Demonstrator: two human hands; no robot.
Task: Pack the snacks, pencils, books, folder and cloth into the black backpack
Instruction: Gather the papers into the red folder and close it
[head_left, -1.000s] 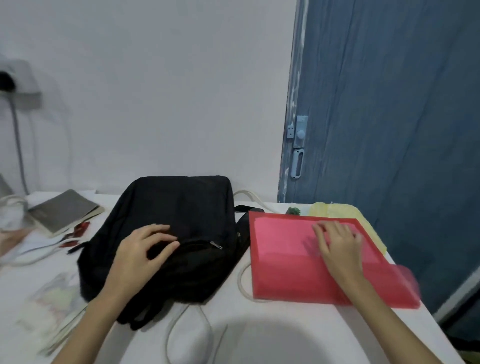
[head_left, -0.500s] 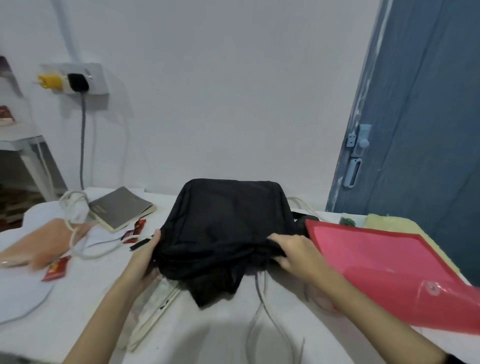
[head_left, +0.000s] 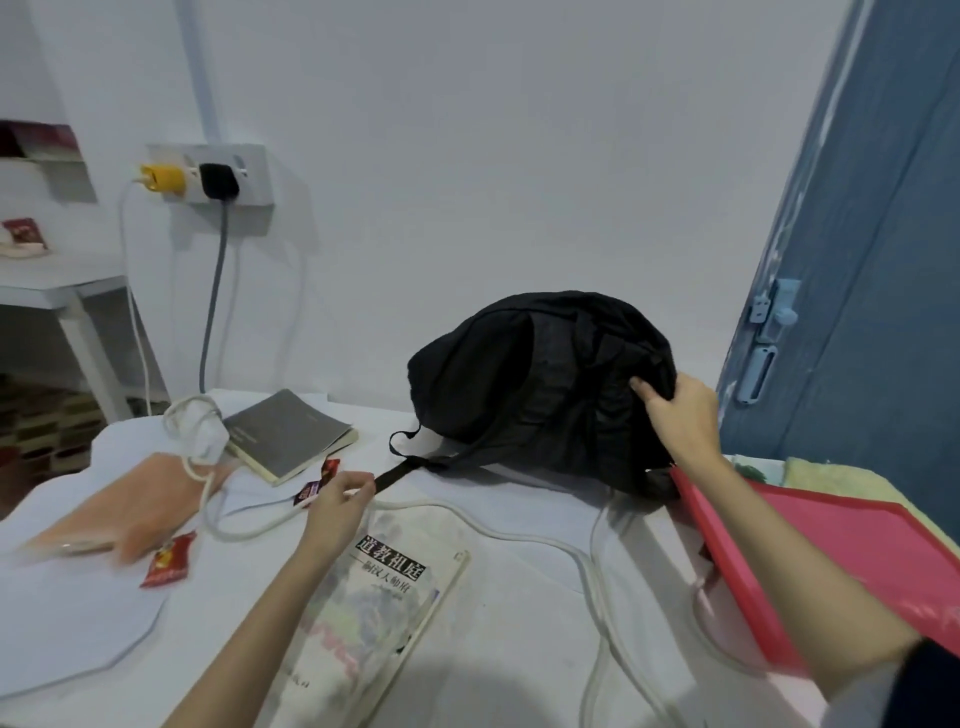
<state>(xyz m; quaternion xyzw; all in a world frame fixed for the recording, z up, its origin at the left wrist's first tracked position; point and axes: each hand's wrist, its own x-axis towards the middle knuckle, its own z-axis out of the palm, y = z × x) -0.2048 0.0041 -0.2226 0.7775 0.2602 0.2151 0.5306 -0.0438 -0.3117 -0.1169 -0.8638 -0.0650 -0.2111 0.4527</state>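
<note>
Black backpack (head_left: 540, 384) at the back of the white table (head_left: 519, 597), propped up against the wall, bulging, its opening not visible, so contents impossible to tell. Gripped at its upper right side by the right hand (head_left: 680, 415), fingers curled into the fabric. One black strap (head_left: 400, 470) trailing forward-left along the tabletop, its tip just beside the left hand (head_left: 337, 506), fingers loosely bent above the table, nothing clearly held. Under the left forearm, a pale book with black printed characters (head_left: 384, 597), lying flat, long axis running toward the camera. Farther left, a grey book (head_left: 291, 434) lying flat at an angle, two red snack packets (head_left: 317, 480) near its corner, another red snack packet (head_left: 169, 561) nearer the front edge, and an orange pouch (head_left: 124, 509), blurred. White cable (head_left: 519, 535) looping across the tabletop. At the right, a red folder (head_left: 841, 561) tilted up beneath the right forearm, with yellow cloth (head_left: 841, 475) behind it. White wall behind with a socket strip (head_left: 208, 174), yellow and black plugs in it; blue door (head_left: 872, 260) at the right.
</note>
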